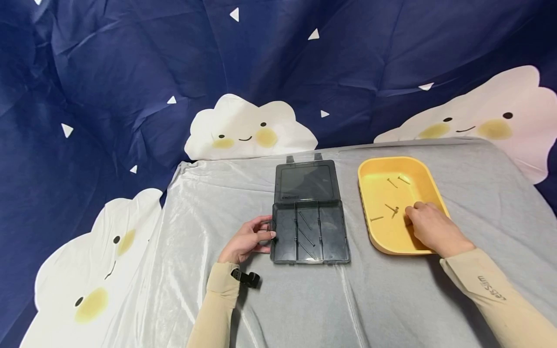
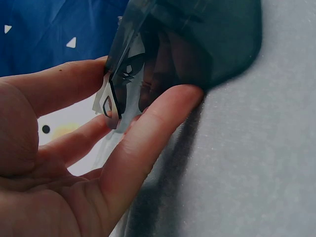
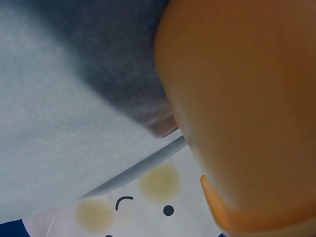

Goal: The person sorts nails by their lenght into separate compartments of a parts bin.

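Observation:
My left hand [image 1: 249, 240] holds the left side of a dark see-through plastic box [image 1: 332, 232], thumb on its near wall. Its lid [image 1: 306, 181] lies folded back, away from me. Two dividers split the box into three compartments, and three screws [image 1: 306, 237] lie slanted in the middle one. To the right, my right hand [image 1: 435, 227] reaches into a yellow bin [image 1: 377, 241], fingers curled and tips down near its floor. Whether they pinch a screw I cannot tell. Several loose screws [image 1: 391, 182] lie in the bin. The right wrist view shows only the bin's outer wall [image 3: 237, 108].
A grey cloth [image 1: 300, 304] with soft folds covers the table. Behind it hangs a dark blue curtain [image 1: 270, 58] with white clouds and triangles. On my left wrist is a black strap [image 1: 245, 278]. The box and bin stand apart, with a strip of cloth between them.

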A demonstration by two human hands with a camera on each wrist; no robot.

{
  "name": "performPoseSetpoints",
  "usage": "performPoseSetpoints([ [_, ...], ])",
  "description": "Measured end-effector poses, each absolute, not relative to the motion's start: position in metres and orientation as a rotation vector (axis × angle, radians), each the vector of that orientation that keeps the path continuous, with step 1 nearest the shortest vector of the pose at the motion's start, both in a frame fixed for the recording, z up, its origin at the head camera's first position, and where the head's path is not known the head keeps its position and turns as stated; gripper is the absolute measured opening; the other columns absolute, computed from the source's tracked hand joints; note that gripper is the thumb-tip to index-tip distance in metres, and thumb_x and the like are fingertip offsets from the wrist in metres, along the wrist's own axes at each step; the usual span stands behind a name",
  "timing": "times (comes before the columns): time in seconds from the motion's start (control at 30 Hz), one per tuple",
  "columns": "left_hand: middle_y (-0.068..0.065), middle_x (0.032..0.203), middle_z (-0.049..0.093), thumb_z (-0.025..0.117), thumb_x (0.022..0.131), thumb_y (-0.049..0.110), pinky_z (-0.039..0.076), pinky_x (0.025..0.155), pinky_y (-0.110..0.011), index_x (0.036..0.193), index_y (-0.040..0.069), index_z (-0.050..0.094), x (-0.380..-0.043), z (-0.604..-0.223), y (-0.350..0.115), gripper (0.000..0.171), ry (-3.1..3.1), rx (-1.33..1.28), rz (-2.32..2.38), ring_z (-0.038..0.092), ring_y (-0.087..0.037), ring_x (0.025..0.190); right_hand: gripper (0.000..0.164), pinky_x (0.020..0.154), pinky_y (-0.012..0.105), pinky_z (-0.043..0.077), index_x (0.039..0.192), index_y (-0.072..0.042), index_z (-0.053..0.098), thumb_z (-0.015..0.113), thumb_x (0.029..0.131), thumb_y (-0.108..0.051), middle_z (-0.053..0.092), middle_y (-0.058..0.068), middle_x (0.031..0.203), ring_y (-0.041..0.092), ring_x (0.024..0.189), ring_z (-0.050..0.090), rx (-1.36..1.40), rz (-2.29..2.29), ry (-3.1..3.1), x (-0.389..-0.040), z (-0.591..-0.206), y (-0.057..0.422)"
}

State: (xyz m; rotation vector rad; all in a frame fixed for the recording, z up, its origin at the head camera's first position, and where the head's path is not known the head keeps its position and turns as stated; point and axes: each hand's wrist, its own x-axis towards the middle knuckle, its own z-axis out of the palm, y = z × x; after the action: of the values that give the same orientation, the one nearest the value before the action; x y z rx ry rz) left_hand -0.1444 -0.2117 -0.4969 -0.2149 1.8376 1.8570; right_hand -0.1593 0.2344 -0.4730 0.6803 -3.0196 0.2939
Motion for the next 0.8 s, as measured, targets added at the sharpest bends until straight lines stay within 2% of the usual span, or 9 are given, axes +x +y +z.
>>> performPoseSetpoints([
  [0.2,-0.011,0.118,0.050,0.064,0.087,-0.003,0.063,0.063,-0.029,0.145,0.011,0.042,-0.1441,-0.4959,-0.2113,0.064,1.838,-0.213,1.858,0.063,-0.016,0.087,0.014,0.055,0.042,0.048,0.074,-0.005,0.058,0.056,0.085,0.005,0.053,0.009,0.068,0.026,0.061,0.052,0.684,0.317,-3.045,-0.1596,-0.4721,0.2337],
  [0.57,-0.011,0.117,0.049,0.064,0.087,-0.004,0.063,0.064,-0.029,0.144,0.013,0.043,-0.1437,-0.4950,-0.2114,0.063,1.838,-0.234,1.849,0.063,-0.015,0.088,0.014,0.050,0.039,0.043,0.076,-0.006,0.055,0.053,0.088,0.002,0.050,0.007,0.067,0.023,0.060,0.049,0.643,0.341,-3.077,-0.1605,-0.4713,0.2313],
  [0.8,-0.011,0.118,0.049,0.065,0.087,-0.003,0.063,0.064,-0.030,0.145,0.012,0.042,-0.1440,-0.4954,-0.2117,0.063,1.842,-0.227,1.846,0.063,-0.015,0.088,0.011,0.051,0.041,0.045,0.078,-0.005,0.054,0.055,0.088,-0.001,0.050,0.008,0.065,0.024,0.059,0.050,0.638,0.356,-3.091,-0.1608,-0.4709,0.2300],
])
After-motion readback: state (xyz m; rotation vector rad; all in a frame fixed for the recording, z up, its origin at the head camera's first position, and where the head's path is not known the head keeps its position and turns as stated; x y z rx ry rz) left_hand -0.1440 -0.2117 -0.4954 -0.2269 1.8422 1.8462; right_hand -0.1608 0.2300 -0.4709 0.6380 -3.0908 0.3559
